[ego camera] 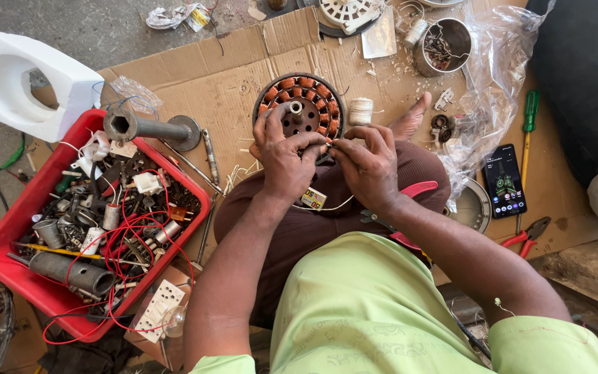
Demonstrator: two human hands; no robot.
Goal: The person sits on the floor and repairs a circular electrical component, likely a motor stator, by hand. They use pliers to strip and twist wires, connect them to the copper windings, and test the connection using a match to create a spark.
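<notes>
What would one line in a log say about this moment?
left hand: holds motor coil ring | right hand: pinches thin wire at ring's edge | nearby: thread spool, red parts tray, phone

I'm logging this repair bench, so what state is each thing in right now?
Left hand: gripping the stator's rim.
Right hand: pinching a thin wire at the rim.
Stator: on its side, copper coils exposed.
Phone: screen lit, face up.
Red bin: full of parts and red wires.
Steel cup: upright, holding small parts.
Red pliers: lying on the cardboard.
</notes>
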